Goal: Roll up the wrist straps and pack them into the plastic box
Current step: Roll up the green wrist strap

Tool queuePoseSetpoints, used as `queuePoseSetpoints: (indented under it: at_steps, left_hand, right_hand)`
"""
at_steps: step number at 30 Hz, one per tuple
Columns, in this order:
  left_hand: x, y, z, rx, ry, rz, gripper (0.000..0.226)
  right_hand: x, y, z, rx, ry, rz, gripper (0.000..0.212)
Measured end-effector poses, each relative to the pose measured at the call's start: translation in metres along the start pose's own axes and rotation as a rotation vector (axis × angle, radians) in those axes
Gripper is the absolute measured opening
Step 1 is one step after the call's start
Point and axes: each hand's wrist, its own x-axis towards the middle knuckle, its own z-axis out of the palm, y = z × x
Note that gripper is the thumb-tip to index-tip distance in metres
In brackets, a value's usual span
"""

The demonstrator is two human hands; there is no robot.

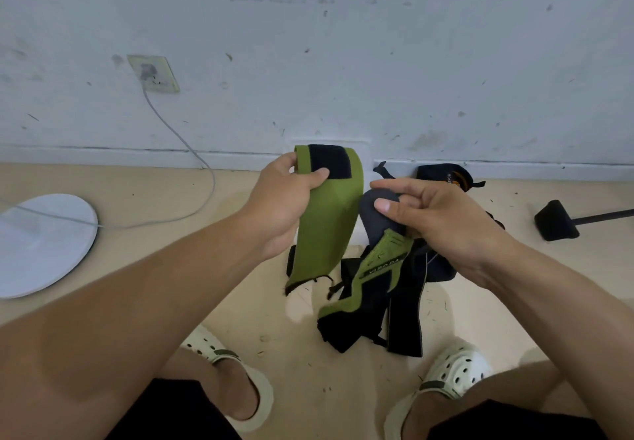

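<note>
My left hand point(284, 196) pinches the top end of a green wrist strap point(326, 226) beside its black velcro patch, and the strap hangs down in front of me. My right hand point(435, 220) grips the dark grey end of a second green and black strap point(374, 268), thumb pressed on it. That strap trails down onto a pile of black straps point(404, 316) on the floor. A black and orange strap point(453, 175) lies by the wall behind my right hand. Something white shows between the straps; I cannot tell whether it is the plastic box.
A white round base point(41, 244) with a grey cable point(182, 144) running to a wall socket point(154, 74) sits at the left. A black foot on a rod point(555, 221) lies at the right. My feet in white clogs point(453, 374) flank the pile.
</note>
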Motion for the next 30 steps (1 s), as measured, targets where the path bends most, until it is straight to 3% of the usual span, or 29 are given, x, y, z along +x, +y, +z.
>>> queuePoseSetpoints:
  at_steps: [4,17,30]
  left_hand:
    - [-0.002,-0.004,0.003,0.014,-0.031,-0.037,0.023]
    - [-0.014,-0.013,0.017,0.084,-0.232,0.028,0.029]
    - [-0.018,-0.014,0.02,0.014,-0.302,0.04,0.032]
  right_hand:
    - [-0.003,-0.003,0.003,0.041,0.036,-0.031,0.008]
    - [-0.002,0.0,0.013,0.136,0.158,-0.064,0.012]
    - [0.0,0.004,0.014,0.112,0.209,-0.056,0.013]
